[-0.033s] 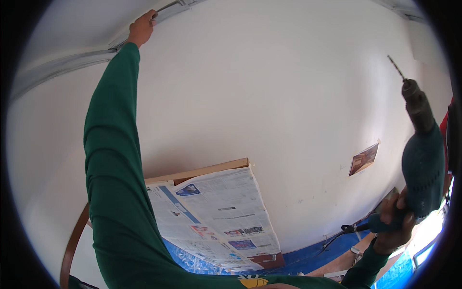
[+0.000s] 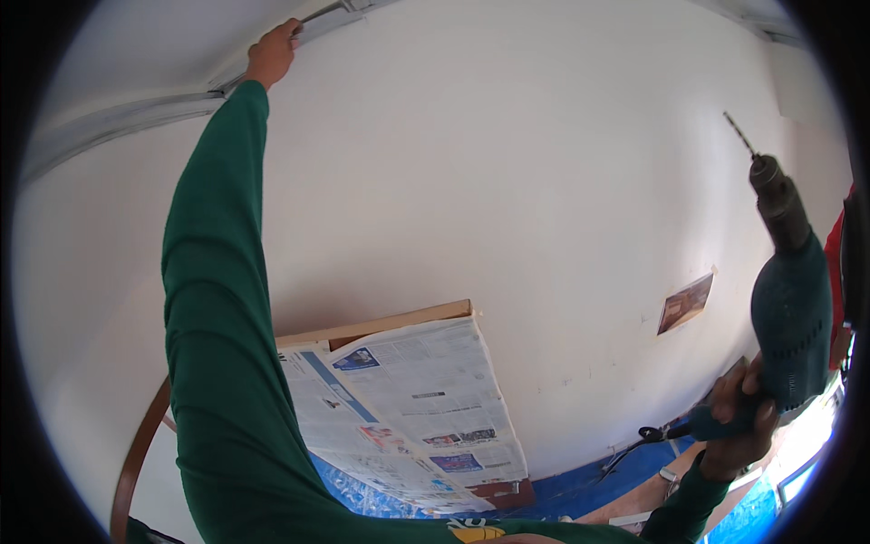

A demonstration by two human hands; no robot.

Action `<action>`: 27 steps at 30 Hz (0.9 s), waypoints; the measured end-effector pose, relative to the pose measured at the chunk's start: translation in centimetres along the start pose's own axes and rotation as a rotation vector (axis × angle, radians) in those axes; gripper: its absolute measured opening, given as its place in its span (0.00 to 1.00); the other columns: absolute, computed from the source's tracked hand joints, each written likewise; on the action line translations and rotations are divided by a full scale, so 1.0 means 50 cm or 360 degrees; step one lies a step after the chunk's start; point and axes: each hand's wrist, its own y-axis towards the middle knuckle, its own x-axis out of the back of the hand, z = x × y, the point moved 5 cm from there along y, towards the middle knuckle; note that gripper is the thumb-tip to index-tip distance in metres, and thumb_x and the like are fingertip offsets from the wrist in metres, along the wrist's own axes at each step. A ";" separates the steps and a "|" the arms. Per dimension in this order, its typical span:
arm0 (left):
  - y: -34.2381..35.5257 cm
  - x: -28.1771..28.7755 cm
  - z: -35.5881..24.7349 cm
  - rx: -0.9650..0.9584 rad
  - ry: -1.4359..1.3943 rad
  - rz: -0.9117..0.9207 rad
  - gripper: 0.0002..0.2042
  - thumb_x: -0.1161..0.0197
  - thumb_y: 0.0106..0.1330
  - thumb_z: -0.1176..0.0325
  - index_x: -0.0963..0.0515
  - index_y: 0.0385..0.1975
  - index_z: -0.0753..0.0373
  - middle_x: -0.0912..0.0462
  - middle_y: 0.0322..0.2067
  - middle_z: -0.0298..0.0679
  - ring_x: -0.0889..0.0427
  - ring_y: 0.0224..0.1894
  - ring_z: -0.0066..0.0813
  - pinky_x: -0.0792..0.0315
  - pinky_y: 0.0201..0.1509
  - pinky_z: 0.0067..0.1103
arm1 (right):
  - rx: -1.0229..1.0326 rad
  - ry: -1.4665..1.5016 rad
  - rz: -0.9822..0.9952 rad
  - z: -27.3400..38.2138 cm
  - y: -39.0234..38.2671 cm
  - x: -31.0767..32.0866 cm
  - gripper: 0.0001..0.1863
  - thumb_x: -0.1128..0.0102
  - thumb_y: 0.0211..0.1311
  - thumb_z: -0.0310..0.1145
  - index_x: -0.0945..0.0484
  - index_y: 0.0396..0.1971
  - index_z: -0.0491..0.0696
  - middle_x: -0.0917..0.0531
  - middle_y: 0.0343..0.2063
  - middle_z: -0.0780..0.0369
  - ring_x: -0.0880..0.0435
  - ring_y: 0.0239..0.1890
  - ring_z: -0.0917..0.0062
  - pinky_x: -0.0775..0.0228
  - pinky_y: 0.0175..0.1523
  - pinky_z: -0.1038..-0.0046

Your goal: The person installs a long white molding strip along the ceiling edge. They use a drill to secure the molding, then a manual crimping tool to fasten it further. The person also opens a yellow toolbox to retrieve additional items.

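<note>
My left hand (image 2: 272, 54) is raised high to the upper left, its fingers curled at a grey metal channel (image 2: 331, 18) that runs along the top of the white wall. A long green sleeve covers that arm. At the right, my right hand (image 2: 745, 422) grips a dark green power drill (image 2: 793, 313) by its handle. A thin drill bit (image 2: 739, 133) sits in the drill's chuck and points up and to the left, apart from the wall. The drill's black cord (image 2: 625, 453) trails from the bottom of the handle.
Newspaper sheets (image 2: 408, 399) cover a wooden piece of furniture (image 2: 399, 322) against the wall below. A small picture (image 2: 686, 304) hangs at right. Blue sheeting (image 2: 566, 480) lies on the floor. A curved brown wooden part (image 2: 140, 453) stands at lower left; something red (image 2: 836, 245) is behind the drill.
The drill in my right hand has shifted slightly left, its bit tip a little lower. My left hand appears slightly farther right, still at the channel.
</note>
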 end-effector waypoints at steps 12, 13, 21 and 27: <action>0.008 -0.002 -0.041 -0.0016 0.0139 -0.0257 0.19 0.44 0.76 0.67 0.21 0.66 0.53 0.15 0.61 0.44 0.19 0.63 0.50 0.30 0.62 0.59 | -0.0046 -0.0062 -0.0206 -0.072 -0.041 -0.022 0.20 0.40 0.79 0.47 0.30 0.48 0.44 0.24 0.25 0.59 0.22 0.23 0.78 0.27 0.31 0.78; 0.007 -0.009 -0.039 -0.0012 0.0158 -0.0242 0.19 0.44 0.76 0.67 0.21 0.65 0.54 0.15 0.61 0.44 0.19 0.63 0.50 0.30 0.62 0.59 | -0.0031 -0.0054 -0.0220 -0.070 -0.042 -0.024 0.19 0.41 0.79 0.47 0.30 0.48 0.44 0.24 0.25 0.60 0.22 0.23 0.78 0.27 0.31 0.78; -0.008 -0.017 -0.057 0.0019 -0.0157 -0.0185 0.19 0.46 0.77 0.69 0.21 0.65 0.57 0.17 0.62 0.49 0.20 0.65 0.53 0.29 0.65 0.52 | 0.0007 0.0021 -0.0170 -0.053 -0.050 -0.006 0.21 0.41 0.79 0.42 0.33 0.52 0.39 0.24 0.38 0.57 0.21 0.27 0.75 0.25 0.33 0.73; -0.015 -0.002 -0.031 0.0075 0.0202 -0.0071 0.18 0.41 0.78 0.67 0.26 0.66 0.47 0.13 0.57 0.37 0.15 0.59 0.46 0.24 0.57 0.52 | 0.0015 0.0057 -0.0167 -0.049 -0.064 0.030 0.20 0.42 0.80 0.39 0.34 0.54 0.37 0.24 0.44 0.56 0.20 0.29 0.72 0.24 0.33 0.71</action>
